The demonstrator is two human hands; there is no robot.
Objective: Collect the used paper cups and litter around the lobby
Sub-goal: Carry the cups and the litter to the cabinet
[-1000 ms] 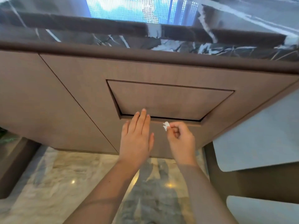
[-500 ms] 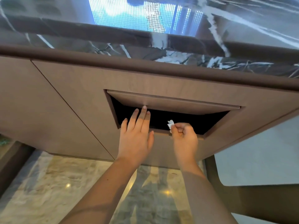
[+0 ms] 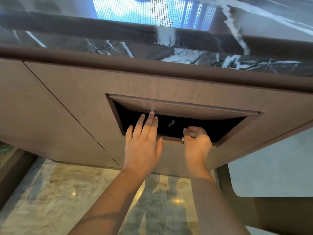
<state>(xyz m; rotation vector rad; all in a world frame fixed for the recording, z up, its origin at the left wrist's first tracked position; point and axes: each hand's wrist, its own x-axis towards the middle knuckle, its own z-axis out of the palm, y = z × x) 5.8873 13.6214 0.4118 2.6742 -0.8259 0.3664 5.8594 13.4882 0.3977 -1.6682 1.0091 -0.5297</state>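
Pressing straight fingers to the flap (image 3: pixel 183 107), the left hand (image 3: pixel 142 146) tips it inward. The right hand (image 3: pixel 196 143), blurred, is loosely curled and empty at the lower edge of the opening (image 3: pixel 216 128). A white scrap (image 3: pixel 171 123) shows inside that dark opening, apart from both hands, in the brown cabinet (image 3: pixel 76 102).

We see a dark grey surface (image 3: pixel 152 51) veined with white, a brown wood-grain cabinet front (image 3: pixel 67 99) with a flap (image 3: pixel 177 109) of the same brown, a white scrap of paper (image 3: pixel 171 123) against a black opening (image 3: pixel 211 128), and a floor (image 3: pixel 50 192) marbled in beige and grey.
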